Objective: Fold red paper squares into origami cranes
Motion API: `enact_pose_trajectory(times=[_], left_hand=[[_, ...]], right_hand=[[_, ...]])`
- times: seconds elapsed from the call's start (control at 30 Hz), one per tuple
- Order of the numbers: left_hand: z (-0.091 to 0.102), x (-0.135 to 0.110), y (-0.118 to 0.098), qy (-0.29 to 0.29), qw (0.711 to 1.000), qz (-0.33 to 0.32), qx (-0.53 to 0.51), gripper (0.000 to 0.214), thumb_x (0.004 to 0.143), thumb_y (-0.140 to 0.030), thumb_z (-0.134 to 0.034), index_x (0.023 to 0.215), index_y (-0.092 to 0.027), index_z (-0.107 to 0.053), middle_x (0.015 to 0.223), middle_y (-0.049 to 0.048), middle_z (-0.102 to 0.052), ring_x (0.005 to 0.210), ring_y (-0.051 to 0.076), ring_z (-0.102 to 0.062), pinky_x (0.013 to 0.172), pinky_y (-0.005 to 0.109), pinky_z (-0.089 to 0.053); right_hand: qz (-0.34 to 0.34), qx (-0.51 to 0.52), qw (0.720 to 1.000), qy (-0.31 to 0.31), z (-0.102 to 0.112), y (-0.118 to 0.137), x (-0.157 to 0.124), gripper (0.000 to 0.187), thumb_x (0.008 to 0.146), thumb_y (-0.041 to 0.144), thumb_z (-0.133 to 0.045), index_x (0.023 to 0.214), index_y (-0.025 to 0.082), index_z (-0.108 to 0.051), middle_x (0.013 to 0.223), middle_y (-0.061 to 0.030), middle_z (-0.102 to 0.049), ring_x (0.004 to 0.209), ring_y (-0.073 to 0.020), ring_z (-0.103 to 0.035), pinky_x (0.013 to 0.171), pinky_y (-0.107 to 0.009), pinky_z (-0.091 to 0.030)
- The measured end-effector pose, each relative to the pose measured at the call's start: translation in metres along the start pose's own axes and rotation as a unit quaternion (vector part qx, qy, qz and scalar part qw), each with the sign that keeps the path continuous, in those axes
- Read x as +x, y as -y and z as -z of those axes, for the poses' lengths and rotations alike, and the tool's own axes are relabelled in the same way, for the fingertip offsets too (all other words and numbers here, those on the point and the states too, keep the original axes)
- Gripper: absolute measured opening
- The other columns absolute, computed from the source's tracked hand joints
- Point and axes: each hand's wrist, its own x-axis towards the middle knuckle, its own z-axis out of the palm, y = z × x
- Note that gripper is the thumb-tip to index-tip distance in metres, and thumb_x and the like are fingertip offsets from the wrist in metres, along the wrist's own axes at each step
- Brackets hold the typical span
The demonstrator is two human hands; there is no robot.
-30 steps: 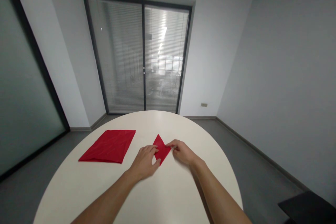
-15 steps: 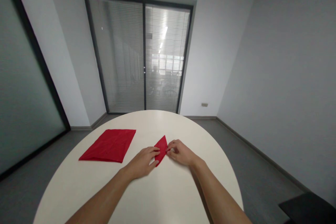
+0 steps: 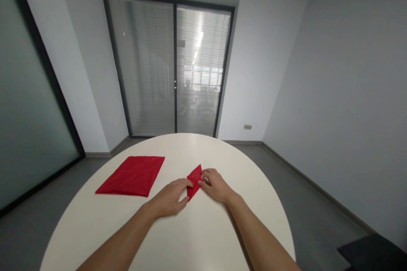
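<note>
A small folded red sheet (image 3: 195, 177), paper or thin cloth, lies on the round white table between my hands. It narrows to a point at its far end and another toward me. My left hand (image 3: 173, 197) grips its left side, fingers on top and the thumb at the near edge. At its right edge, my right hand (image 3: 216, 184) has its fingers curled in with thumb and forefinger on the sheet. Those fingers hide part of that edge. Left of both hands, a larger red folded sheet (image 3: 132, 175) lies flat and creased, touched by neither hand.
The round white table (image 3: 197, 237) has its curved edge on both sides. Beyond it stand a glazed door with blinds (image 3: 143, 67) and white walls. A dark flat object (image 3: 375, 252) is at the lower right, beside the table.
My right hand has shifted slightly left, over the small sheet's right edge. That side of the sheet now looks folded inward, so the piece appears narrower. The larger sheet stays put.
</note>
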Motion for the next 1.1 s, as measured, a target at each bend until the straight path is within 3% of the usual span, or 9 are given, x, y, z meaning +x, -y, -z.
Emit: enact_pose_trajectory(times=[0.1,0.23,0.47,0.67,0.8,0.97,1.1], left_hand=[[0.001,-0.002,0.0,0.009,1.0,0.0,0.002,0.052,0.082,-0.016,-0.056,0.133,-0.024,-0.053,0.131,0.0073,-0.062,0.119,0.023,-0.058,0.105,0.038,-0.045],[0.002,-0.003,-0.001,0.028,0.999,-0.02,0.016,0.048,0.083,-0.013,-0.053,0.128,-0.027,-0.061,0.134,0.0043,-0.061,0.125,0.022,-0.054,0.111,0.037,-0.04],[-0.002,-0.002,0.003,0.042,0.996,-0.036,0.064,0.045,0.094,-0.028,-0.049,0.139,-0.028,-0.054,0.144,0.0058,-0.054,0.132,0.025,-0.049,0.112,0.044,-0.04],[-0.003,-0.001,0.001,0.05,0.994,-0.042,0.083,0.045,0.095,-0.03,-0.05,0.14,-0.025,-0.052,0.146,0.0083,-0.052,0.136,0.028,-0.045,0.114,0.049,-0.036],[0.007,-0.001,-0.008,0.058,0.995,-0.06,0.048,0.035,0.095,-0.026,-0.049,0.126,-0.027,-0.065,0.141,0.0056,-0.057,0.135,0.026,-0.047,0.112,0.044,-0.039],[0.012,-0.001,-0.014,0.048,0.997,-0.052,-0.006,0.034,0.097,-0.03,-0.046,0.084,-0.027,-0.077,0.132,0.0022,-0.065,0.127,0.023,-0.055,0.106,0.038,-0.043],[0.01,0.0,-0.012,0.048,0.999,-0.013,-0.016,0.032,0.099,-0.031,-0.041,0.098,-0.025,-0.073,0.126,0.0026,-0.068,0.12,0.021,-0.059,0.103,0.035,-0.042]], right_hand=[[0.0,-0.014,1.0,0.0,-0.002,0.001,0.001,0.009,0.09,0.029,-0.06,0.086,0.021,-0.059,0.093,-0.0047,-0.065,0.096,-0.0214,-0.055,0.087,-0.034,-0.041],[-0.011,-0.03,0.999,-0.005,-0.005,0.001,0.001,0.008,0.088,0.028,-0.062,0.089,0.021,-0.058,0.094,-0.0045,-0.064,0.097,-0.0213,-0.054,0.087,-0.034,-0.04],[-0.022,-0.039,0.998,-0.042,-0.006,0.012,0.004,0.008,0.088,0.022,-0.061,0.095,0.02,-0.063,0.106,-0.0078,-0.062,0.106,-0.0228,-0.05,0.091,-0.034,-0.04],[0.003,-0.034,0.999,-0.003,-0.006,0.011,0.002,0.019,0.089,0.028,-0.062,0.105,0.02,-0.068,0.106,-0.0086,-0.066,0.108,-0.0241,-0.05,0.096,-0.037,-0.039],[0.011,-0.031,0.999,0.001,-0.006,0.007,0.001,0.02,0.09,0.028,-0.061,0.107,0.02,-0.068,0.107,-0.0089,-0.067,0.108,-0.0245,-0.05,0.099,-0.038,-0.037],[0.006,-0.025,1.0,0.003,-0.008,0.007,0.001,0.023,0.09,0.03,-0.06,0.109,0.02,-0.068,0.109,-0.009,-0.067,0.111,-0.0255,-0.049,0.099,-0.04,-0.037],[0.008,-0.023,1.0,0.01,-0.007,0.006,0.0,0.029,0.085,0.031,-0.065,0.111,0.019,-0.068,0.111,-0.0104,-0.066,0.11,-0.026,-0.049,0.099,-0.04,-0.038]])
